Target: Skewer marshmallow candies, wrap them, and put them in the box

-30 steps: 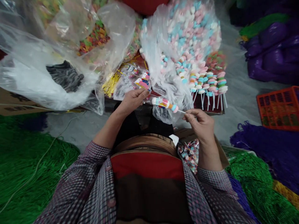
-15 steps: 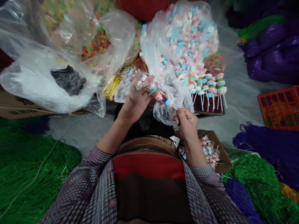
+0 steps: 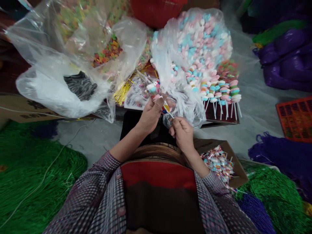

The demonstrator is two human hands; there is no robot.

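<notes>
A wrapped marshmallow candy skewer (image 3: 152, 88) is held between my two hands at the table's front edge. My left hand (image 3: 151, 116) is closed around the lower end of its printed clear wrapper, thumb on top. My right hand (image 3: 182, 131) pinches the white stick (image 3: 168, 110), its fingers curled. Just beyond lie printed clear bags (image 3: 136, 92) and a bunch of gold twist ties (image 3: 123, 92). Several unwrapped marshmallow skewers (image 3: 223, 91) lie to the right, sticks hanging past the table edge. My fingers partly hide the wrapper's gathered end.
Large plastic bags hold marshmallows (image 3: 202, 35) and colored gummy rings (image 3: 107, 50). A white bag with a dark grey bundle (image 3: 80, 85) lies left. Beside my right forearm stands a cardboard box (image 3: 235, 162) of wrapped skewers. Green strands (image 3: 36, 175) and an orange crate (image 3: 294, 118) flank me.
My left hand has gone from spread fingers beside the candy to a closed grip at the wrapper's lower end. My right hand has moved left with the stick. The view has shifted slightly.
</notes>
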